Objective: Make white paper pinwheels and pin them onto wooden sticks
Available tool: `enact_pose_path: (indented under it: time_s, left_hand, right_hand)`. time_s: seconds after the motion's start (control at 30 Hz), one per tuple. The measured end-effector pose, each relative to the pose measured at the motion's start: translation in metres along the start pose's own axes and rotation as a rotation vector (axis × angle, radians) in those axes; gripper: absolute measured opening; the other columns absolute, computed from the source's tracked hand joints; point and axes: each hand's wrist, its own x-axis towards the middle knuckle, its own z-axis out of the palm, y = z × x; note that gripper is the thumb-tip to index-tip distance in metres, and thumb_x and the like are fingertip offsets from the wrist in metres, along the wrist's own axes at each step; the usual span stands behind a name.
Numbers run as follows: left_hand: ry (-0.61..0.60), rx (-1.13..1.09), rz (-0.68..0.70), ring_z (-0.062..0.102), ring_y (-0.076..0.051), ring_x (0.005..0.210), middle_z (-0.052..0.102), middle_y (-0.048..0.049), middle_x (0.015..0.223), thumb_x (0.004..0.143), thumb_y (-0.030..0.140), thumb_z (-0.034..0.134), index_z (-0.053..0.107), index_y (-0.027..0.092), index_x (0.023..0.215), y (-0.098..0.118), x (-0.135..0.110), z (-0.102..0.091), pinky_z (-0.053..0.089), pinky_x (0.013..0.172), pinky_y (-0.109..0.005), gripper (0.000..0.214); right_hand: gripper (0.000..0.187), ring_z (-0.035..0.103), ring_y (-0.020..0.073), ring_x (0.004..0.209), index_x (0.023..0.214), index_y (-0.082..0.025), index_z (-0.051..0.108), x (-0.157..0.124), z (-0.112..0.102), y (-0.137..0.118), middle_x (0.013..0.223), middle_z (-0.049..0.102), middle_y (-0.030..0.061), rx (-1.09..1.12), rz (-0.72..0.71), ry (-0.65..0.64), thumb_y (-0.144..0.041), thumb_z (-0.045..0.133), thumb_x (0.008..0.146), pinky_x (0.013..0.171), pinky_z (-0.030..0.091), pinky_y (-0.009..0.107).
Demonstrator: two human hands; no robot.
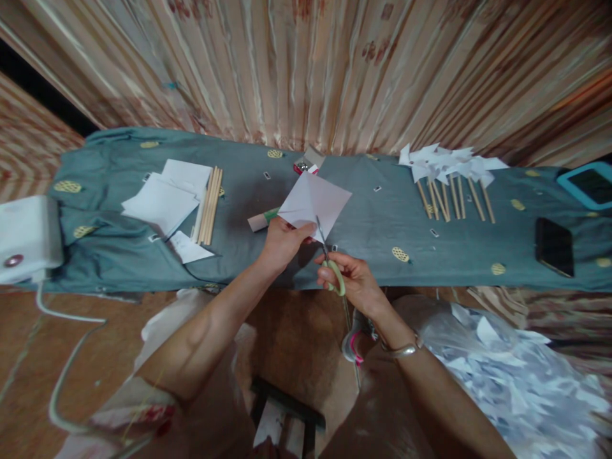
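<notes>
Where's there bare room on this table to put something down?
A roomy patch of green tablecloth lies between the held sheet and paper pinwheels; a smaller one separates the pinwheels from the smartphone. Crowded: the left, where paper squares lie beside wooden sticks, and the middle, around the left hand, right hand and scissors.

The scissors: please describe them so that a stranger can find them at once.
Find the long teal cloth with yellow pineapples, and go to the middle of its near edge. There the right hand holds the scissors, blades at the white paper square in the left hand. Their pale green handle sets them apart from the paper.
</notes>
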Motion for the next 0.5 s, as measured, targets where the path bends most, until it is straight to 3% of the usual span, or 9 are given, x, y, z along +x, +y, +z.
enact_pose_path:
  time_s: [0.5]
  left_hand:
    - [-0.019, 0.0, -0.003, 0.05, -0.009, 0.05, 0.058, 0.0034, 0.055, 0.057, 0.024, 0.069, 0.058, 0.017, 0.058, -0.0009, -0.001, 0.0006, 0.044, 0.05, -0.021, 0.014]
  right_hand:
    - [0.048, 0.056, 0.0066, 0.047, 0.077, -0.02, 0.067, 0.0012, 0.002, -0.0022, 0.054, 0.062, -0.0062, 0.031, 0.012, 0.016, -0.054, 0.087, 0.051, 0.049, 0.047, 0.02]
